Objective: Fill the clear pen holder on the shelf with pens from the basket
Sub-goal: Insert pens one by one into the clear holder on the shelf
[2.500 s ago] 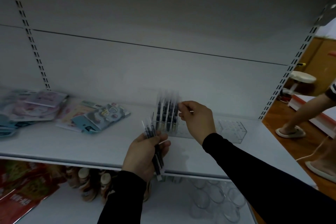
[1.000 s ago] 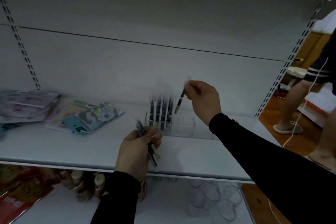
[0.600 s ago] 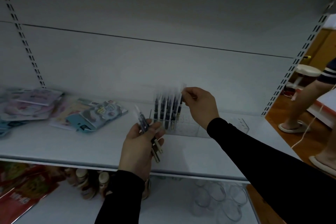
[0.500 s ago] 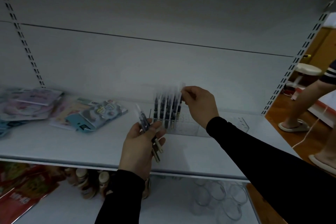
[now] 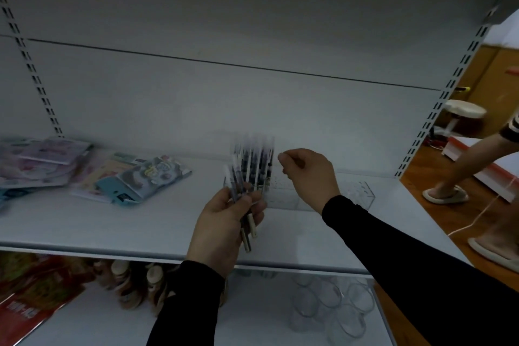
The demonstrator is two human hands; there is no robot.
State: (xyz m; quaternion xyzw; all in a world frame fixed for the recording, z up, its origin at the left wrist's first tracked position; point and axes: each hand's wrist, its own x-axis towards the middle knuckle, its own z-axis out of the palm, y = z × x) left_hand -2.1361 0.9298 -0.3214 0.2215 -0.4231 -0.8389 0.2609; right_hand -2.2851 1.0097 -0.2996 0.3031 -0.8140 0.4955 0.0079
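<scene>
The clear pen holder lies along the white shelf, with several dark pens standing upright in its left end. My left hand grips a small bundle of pens in front of the holder, their tips pointing up. My right hand hovers just right of the standing pens with thumb and fingers curled together and nothing visible between them. The basket is out of view.
Flat colourful packets lie on the shelf's left part. Below it, the lower shelf carries red bags, small bottles and clear glasses. Another person's legs stand on the wooden floor at the right.
My right hand set its pen into the holder, let go of it and drew slightly right. My left hand rose a little closer to the holder with its bundle.
</scene>
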